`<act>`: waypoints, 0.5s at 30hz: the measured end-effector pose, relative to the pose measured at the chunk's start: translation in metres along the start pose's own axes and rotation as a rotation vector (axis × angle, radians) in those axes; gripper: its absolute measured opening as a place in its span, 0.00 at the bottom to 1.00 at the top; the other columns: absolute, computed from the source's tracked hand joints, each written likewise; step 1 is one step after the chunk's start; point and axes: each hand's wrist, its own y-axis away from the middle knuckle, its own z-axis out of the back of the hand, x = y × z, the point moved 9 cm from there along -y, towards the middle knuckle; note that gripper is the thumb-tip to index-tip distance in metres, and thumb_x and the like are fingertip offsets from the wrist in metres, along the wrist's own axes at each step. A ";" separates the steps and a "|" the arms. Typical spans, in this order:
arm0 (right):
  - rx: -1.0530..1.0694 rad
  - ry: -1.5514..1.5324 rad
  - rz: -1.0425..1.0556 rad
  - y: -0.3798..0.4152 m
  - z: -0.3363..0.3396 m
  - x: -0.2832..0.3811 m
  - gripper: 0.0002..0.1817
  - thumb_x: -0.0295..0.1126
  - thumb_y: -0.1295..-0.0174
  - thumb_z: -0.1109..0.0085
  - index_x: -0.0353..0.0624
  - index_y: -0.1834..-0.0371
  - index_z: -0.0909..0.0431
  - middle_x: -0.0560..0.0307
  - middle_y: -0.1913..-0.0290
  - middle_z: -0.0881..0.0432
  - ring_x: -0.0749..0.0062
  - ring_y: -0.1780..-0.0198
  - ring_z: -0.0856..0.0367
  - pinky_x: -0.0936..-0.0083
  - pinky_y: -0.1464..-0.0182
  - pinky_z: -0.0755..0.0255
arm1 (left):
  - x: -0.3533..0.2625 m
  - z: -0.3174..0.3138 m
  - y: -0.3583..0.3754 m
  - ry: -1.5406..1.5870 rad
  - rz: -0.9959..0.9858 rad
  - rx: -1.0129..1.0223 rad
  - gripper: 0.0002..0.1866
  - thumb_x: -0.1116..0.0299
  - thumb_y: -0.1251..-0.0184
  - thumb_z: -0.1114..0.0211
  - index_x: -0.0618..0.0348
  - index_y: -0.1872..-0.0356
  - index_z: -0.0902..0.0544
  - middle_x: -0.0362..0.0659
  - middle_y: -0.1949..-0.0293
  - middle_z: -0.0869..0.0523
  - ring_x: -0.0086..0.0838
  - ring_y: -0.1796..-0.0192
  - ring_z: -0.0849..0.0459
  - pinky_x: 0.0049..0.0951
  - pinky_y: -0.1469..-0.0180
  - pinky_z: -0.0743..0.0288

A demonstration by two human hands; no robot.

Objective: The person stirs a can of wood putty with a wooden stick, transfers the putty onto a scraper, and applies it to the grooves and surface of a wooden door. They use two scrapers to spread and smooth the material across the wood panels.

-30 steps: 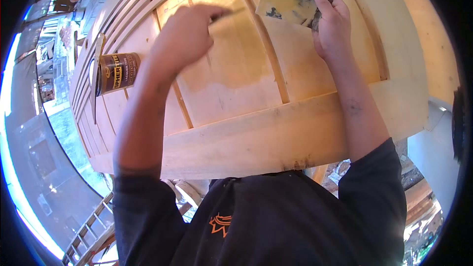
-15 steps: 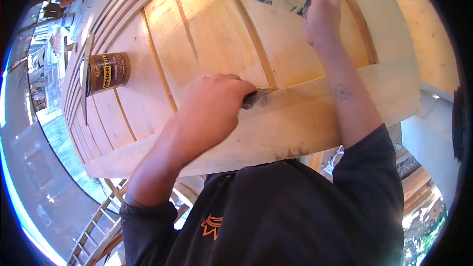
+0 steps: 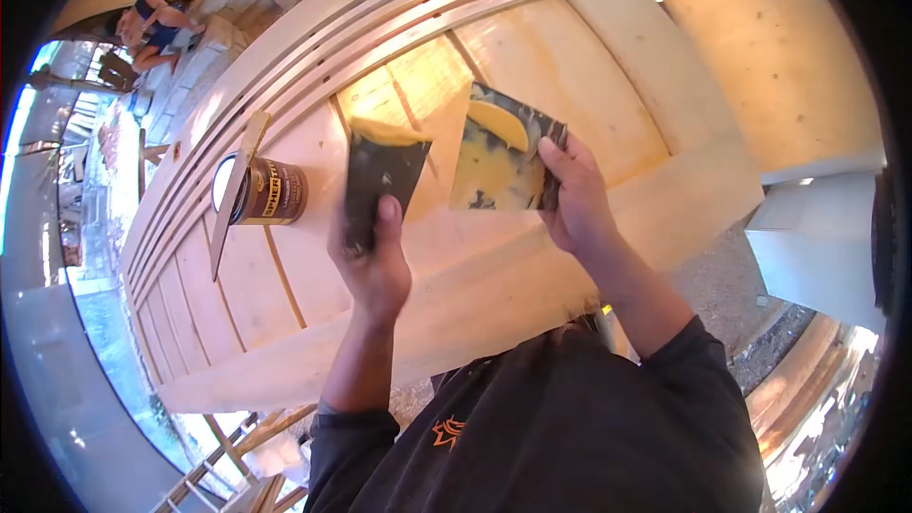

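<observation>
My left hand (image 3: 375,261) grips a black putty knife (image 3: 385,176), its upper edge loaded with yellow putty (image 3: 389,131). The thumb lies along the flat of the blade. In my right hand (image 3: 578,192) is a second flat black spreader (image 3: 503,157), smeared with putty and carrying a thick yellow lump (image 3: 499,123). Both tools are held up above a slatted wooden door panel (image 3: 532,256), close to each other with a small gap between. To the left, a brown can of lacquer-type filler (image 3: 275,192) stands on the panel.
A thin wooden stick (image 3: 237,195) leans across the can's mouth. Another pale board (image 3: 760,57) is at the upper right, with a white box-like object (image 3: 817,237) below it. Far at the upper left sits another person (image 3: 157,28). A ladder (image 3: 195,489) shows at lower left.
My left hand has lifted its putty knife off the panel's lower rail and now holds it upright with putty on it. My right hand has come lower and nearer the left. The view has shifted.
</observation>
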 end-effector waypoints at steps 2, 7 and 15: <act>0.031 0.029 0.039 0.019 -0.018 -0.002 0.16 0.28 0.27 0.60 0.32 0.41 0.33 0.48 0.46 0.22 0.67 0.46 0.20 0.69 0.42 0.25 | -0.033 -0.009 0.026 -0.071 -0.374 0.167 0.17 0.79 0.33 0.42 0.64 0.44 0.26 0.53 0.47 0.21 0.43 0.43 0.22 0.39 0.40 0.27; 0.075 0.083 -0.002 0.042 -0.044 -0.012 0.16 0.28 0.27 0.61 0.32 0.41 0.34 0.48 0.45 0.22 0.65 0.45 0.21 0.67 0.42 0.25 | -0.051 -0.016 0.056 -0.159 -0.681 0.423 0.26 0.80 0.47 0.31 0.58 0.44 0.24 0.58 0.42 0.28 0.57 0.38 0.27 0.50 0.38 0.29; 0.188 0.154 0.010 0.061 -0.077 -0.022 0.16 0.28 0.27 0.60 0.33 0.40 0.35 0.48 0.44 0.23 0.67 0.44 0.22 0.69 0.41 0.26 | -0.031 0.018 0.056 -0.346 -0.692 0.384 0.38 0.86 0.55 0.31 0.53 0.38 0.28 0.56 0.40 0.32 0.56 0.35 0.31 0.50 0.37 0.29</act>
